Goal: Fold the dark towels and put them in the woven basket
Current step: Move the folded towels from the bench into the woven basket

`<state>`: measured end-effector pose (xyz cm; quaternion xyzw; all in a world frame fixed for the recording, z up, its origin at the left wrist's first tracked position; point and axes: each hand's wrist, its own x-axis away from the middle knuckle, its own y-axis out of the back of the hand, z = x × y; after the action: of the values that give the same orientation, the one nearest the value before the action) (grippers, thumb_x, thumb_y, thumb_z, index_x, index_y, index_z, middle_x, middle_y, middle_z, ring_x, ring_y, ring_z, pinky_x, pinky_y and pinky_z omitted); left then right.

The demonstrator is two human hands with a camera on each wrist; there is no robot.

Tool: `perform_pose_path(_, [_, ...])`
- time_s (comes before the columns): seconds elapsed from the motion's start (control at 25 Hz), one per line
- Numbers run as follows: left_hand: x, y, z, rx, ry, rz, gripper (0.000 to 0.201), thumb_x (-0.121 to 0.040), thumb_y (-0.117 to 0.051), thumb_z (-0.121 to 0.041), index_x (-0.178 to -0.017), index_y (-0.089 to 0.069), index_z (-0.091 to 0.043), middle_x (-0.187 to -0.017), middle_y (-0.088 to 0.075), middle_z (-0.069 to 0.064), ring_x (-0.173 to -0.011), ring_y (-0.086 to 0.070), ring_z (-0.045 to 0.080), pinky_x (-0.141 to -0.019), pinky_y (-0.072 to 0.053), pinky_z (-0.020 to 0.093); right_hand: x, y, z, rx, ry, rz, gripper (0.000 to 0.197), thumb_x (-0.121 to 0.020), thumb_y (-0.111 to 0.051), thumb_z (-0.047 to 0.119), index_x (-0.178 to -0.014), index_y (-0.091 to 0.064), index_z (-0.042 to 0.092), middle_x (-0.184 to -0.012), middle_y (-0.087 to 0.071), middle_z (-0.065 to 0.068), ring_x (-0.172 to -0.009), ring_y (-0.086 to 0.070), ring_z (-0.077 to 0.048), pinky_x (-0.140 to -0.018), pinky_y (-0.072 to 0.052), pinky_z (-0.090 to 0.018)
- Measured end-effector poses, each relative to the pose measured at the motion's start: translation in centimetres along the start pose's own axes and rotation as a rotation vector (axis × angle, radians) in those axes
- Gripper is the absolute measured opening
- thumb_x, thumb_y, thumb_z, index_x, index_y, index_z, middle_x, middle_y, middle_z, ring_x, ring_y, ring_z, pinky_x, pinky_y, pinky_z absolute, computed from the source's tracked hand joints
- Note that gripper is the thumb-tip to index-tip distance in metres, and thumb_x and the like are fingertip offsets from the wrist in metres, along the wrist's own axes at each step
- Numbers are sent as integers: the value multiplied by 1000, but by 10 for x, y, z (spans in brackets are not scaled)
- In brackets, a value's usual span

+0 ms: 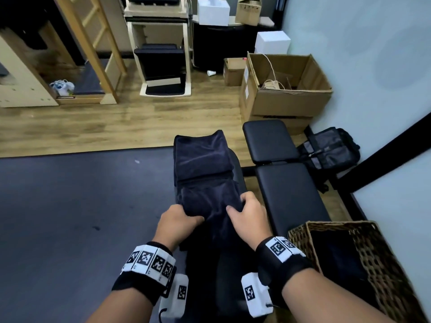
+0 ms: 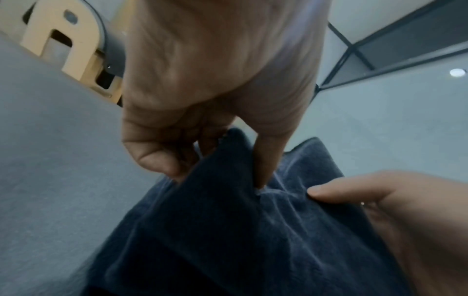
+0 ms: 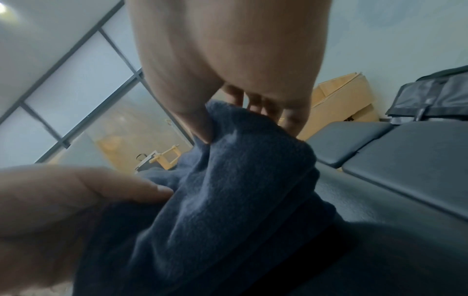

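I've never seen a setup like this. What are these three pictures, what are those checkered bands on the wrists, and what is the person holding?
No machine here: a person works with bare hands and wears three cameras. The big picture comes from the head, looking down; the other two come from cameras on each wrist, looking along the fingers. The checkered wristbands carry printed marker squares.

The left hand and right hand both pinch a dark towel that lies on a black padded bench. Another dark towel, already folded, lies just beyond it. The woven basket waits at the person's right; something dark lies inside, but I cannot tell what.
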<state>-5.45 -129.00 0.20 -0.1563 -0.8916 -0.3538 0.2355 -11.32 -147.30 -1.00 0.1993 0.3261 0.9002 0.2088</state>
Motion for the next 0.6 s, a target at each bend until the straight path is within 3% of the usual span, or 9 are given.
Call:
perform_pose_path(0.12, [12,1,-24,309,-45,39,30,-66,-75,-22,-90,-66,-7,-82,-74,15,-80,-72,34,-70,-59,48,-3,16,-5,-335,-136,-20,25,-85,-72,19,-107,-61,17,-100,-71,1,-91,-67,-16,-80,-55,-32])
perform_pose_path(0.24, [20,-14,-57,376,-98,162,33,-77,-76,-7,-105,-59,-13,-96,-73,8,-87,-71,24,-76,-59,40,3,45,-25,-646,-235,-14,22,-85,-65,0,-96,-72,18,-91,-78,-3,-90,-74,-24,-81,-60,-38])
perform_pose_path(0.4, [14,-83,-102,192,-270,382,43,-76,-74,-2,-111,-62,-23,-103,-73,0,-95,-70,18,-85,-58,36,16,87,-100,-763,-405,-143,20,-78,-70,11,-97,-74,18,-93,-79,-5,-92,-74,-28,-86,-60,-49])
perform_pose_path(0.52, [18,-176,-150,-23,-463,567,60,-80,-68,0,-129,-45,-27,-112,-66,-8,-107,-65,19,-86,-53,28,34,126,-187,-837,-580,-284,21,-76,-73,18,-97,-74,18,-93,-79,-9,-91,-75,-31,-88,-58,-56])
perform_pose_path(0.6, [24,-237,-176,-224,-559,656,73,-86,-65,-8,-143,-26,-34,-122,-58,-10,-112,-62,20,-87,-49,28,46,144,-240,-874,-697,-343,21,-81,-71,13,-101,-74,13,-98,-77,-14,-91,-74,-32,-87,-59,-54])
